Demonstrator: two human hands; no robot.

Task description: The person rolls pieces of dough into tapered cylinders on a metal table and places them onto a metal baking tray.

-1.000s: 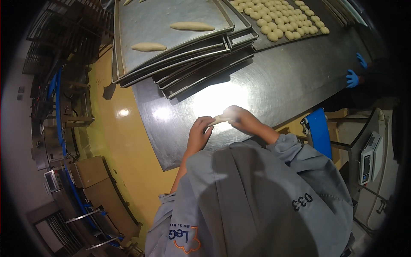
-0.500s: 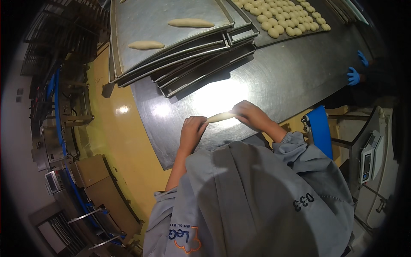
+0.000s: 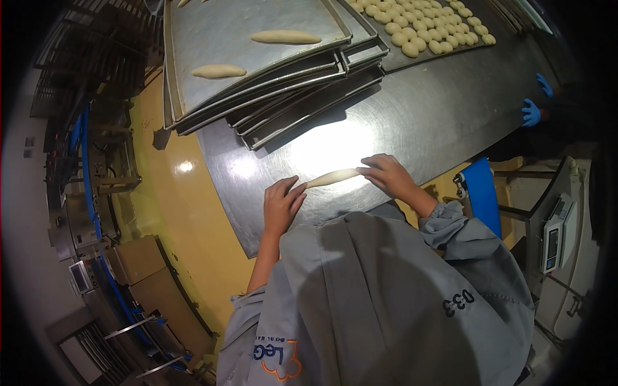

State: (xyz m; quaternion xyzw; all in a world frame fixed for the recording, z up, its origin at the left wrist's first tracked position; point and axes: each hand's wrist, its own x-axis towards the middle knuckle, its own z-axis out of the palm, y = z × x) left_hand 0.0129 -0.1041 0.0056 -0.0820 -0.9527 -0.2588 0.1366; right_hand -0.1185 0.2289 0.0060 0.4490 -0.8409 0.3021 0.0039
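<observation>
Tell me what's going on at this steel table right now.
A person in a grey work jacket has both bare hands on a long strip of dough lying on the steel table: left hand at one end, right hand at the other. Two shaped dough pieces sit on the stacked baking trays beyond.

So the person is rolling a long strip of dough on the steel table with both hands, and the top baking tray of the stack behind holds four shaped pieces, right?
Not quite. The head view shows only two shaped pieces on the top baking tray, not four. The rest holds: the left hand and right hand rest on the ends of a long strip of dough on the steel table.
</observation>
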